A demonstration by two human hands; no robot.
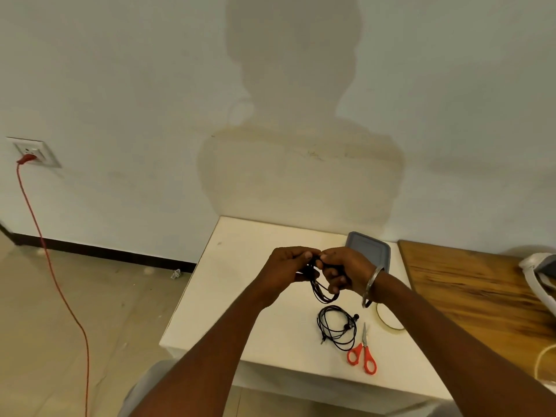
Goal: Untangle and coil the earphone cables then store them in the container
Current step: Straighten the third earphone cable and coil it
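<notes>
**Two cables: one in the hands, one waiting on the table**

Both hands meet above the far middle of the white table (240,296). Between them hangs the held cable (323,291), a black earphone lead gathered into several loops. The left hand (288,266) pinches the top of the bundle with its thumb and curled fingers. The right hand (343,269), with a metal bangle (373,284) on the wrist, closes its fingers around the same top part from the other side. The loops drop freely below the hands and do not touch the table. I think the hands are lifted so that the loops hang open and even while the top is wound or fastened. The fingers hide the top, so I cannot tell if there is a knot.

The second cable (337,328) lies on the table nearer to the person, in a loose heap with its earbuds showing, just left of the red-handled scissors (364,350). It looks not yet coiled, so probably it waits for its turn. A thin ring of tape (388,322) lies to its right, partly hidden by the right wrist. The tape and scissors seem to be kept close for binding the coils.

The grey container (368,249) stands at the far edge, just behind the right hand, near enough to receive a finished coil. I cannot say whether it is open or covered.
</notes>
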